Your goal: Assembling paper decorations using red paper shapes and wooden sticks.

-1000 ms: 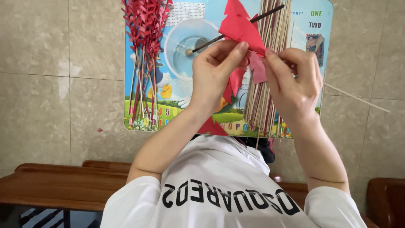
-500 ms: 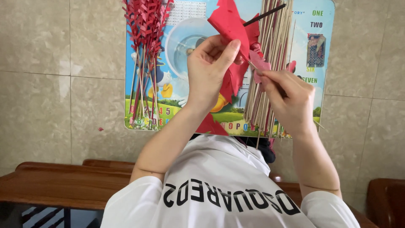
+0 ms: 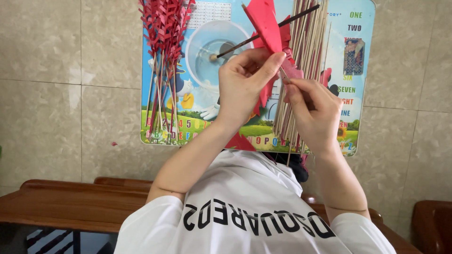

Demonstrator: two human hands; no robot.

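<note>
My left hand (image 3: pixel 245 84) holds a red folded paper pinwheel (image 3: pixel 264 26) up in front of me, thumb pressed against its middle. A thin dark stick (image 3: pixel 294 15) runs slantwise behind the paper. My right hand (image 3: pixel 314 110) is closed just right of it, fingertips pinching a small pink piece (image 3: pixel 293 71) at the pinwheel's middle. Both hands hover over a colourful cartoon-printed board (image 3: pixel 360 113). What sits between the right fingertips is partly hidden.
A bundle of pale bamboo skewers (image 3: pixel 310 42) lies on the board under my hands. Several finished red pinwheels on sticks (image 3: pixel 165 33) lie at its left side, beside a clear round tub (image 3: pixel 207 47). Beige floor tiles (image 3: pixel 56 94) surround the board; a wooden bench (image 3: pixel 61 207) is near me.
The red paper has turned and risen towards the top of the view. My right hand dropped from the paper's right edge to its middle, closer to my left hand.
</note>
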